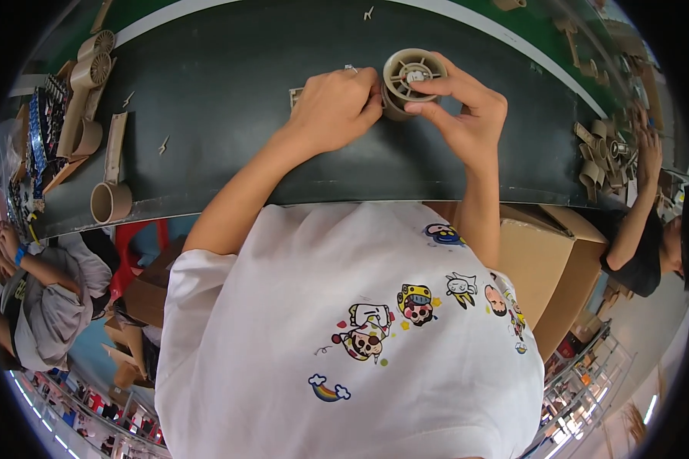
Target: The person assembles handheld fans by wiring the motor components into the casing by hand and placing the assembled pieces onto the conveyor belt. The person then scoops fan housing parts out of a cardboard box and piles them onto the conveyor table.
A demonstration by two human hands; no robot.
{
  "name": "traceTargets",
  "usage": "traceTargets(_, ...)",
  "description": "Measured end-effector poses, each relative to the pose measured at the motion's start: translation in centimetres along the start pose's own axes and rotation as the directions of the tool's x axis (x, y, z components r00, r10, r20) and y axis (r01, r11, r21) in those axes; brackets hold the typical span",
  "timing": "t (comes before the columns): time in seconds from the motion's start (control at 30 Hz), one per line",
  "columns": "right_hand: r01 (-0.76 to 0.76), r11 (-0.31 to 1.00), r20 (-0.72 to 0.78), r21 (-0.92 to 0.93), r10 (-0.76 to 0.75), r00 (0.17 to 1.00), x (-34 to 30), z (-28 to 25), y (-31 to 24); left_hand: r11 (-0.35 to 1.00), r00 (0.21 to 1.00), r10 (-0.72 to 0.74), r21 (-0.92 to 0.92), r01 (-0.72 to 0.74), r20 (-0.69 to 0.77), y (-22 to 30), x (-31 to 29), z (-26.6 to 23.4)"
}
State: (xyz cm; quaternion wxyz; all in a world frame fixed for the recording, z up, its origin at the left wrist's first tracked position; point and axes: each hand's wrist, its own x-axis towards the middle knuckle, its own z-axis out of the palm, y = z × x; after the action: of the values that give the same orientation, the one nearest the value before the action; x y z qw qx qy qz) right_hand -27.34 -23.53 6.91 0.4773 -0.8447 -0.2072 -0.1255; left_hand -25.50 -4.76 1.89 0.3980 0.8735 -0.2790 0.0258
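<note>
My left hand [335, 109] is closed around the handle of a beige plastic hair dryer housing, whose handle end pokes out just left of my fingers. The round barrel [395, 98] of that housing stands with its open end up, showing a spoked ring with a small white part at its centre. My right hand [467, 99] grips the barrel's right side, its thumb and index finger bent over the rim onto the spokes. What lies under my left fingers is hidden.
Another beige housing [110, 202] lies at the left front edge. Beyond it are stacked housings [84, 84] and blue and black wired parts [37, 145]. Loose beige parts [599, 157] lie at the right, near a co-worker's arm [641, 191]. A cardboard box [532, 256] stands below the table edge.
</note>
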Motion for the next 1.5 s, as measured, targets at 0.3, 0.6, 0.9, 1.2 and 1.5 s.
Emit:
traceTargets(0.3, 0.015, 0.983, -0.376, 0.184, 0.057, 0.925, -3.1, 3.4, 2.6, 0.986, 0.984, 0.159, 0.065, -0.154, -0.084, -0.5, 0.1, 0.5)
traceTargets(0.6, -0.009, 0.855, -0.217, 0.518, 0.142, 0.966, -3.5, 1.5, 4.5, 0.99, 0.987, 0.12, 0.081, -0.111, -0.107, -0.1, 0.1, 0.8)
traceTargets(0.9, 0.103, 0.915, -0.138, 0.391, -0.053, 0.989, -3.2, 0.8, 5.2, 0.991, 0.982, 0.106, 0.099, -0.091, -0.159, -0.1, -0.1, 1.2)
traceTargets(1.2, 0.122, 0.898, -0.093, 0.423, -0.091, 0.992, -2.1, 0.4, 4.6, 0.989, 0.976, 0.129, 0.093, -0.114, -0.174, -0.2, -0.2, 1.5)
traceTargets(1.5, 0.048, 0.989, 0.014, 0.142, -0.05, 0.999, -1.9, -0.6, 3.2, 0.99, 0.986, 0.081, 0.129, -0.063, -0.144, 0.0, -0.4, 0.9)
